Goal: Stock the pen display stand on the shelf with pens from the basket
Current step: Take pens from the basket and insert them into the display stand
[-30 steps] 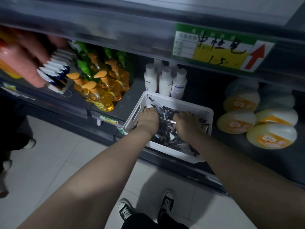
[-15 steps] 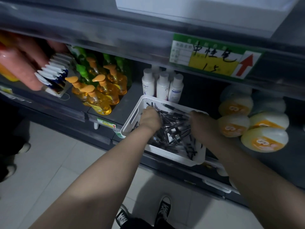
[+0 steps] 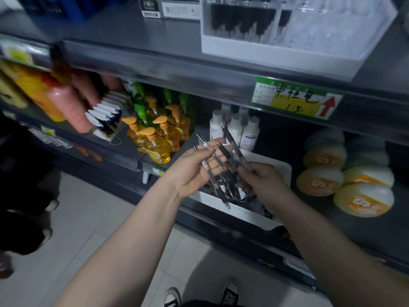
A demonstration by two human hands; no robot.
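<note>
Here, grey shelving (image 3: 124,29), pale tiles (image 3: 88,218).

Several clear-barrelled pens (image 3: 208,168) with dark grips lie fanned and tilted across the left hand (image 3: 190,176), and the right hand (image 3: 265,182) pinches some of them. They are just above the white basket (image 3: 285,171) on the lower shelf (image 3: 287,140), where more pens lie jumbled. The clear, white-based pen display stand (image 3: 287,49) sits on the upper shelf (image 3: 132,29), with dark pens upright in its left part.

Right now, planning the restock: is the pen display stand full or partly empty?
Partly empty. The pen display stand holds dark pens in its left slots; its right slots look clear, though blurred.
</note>
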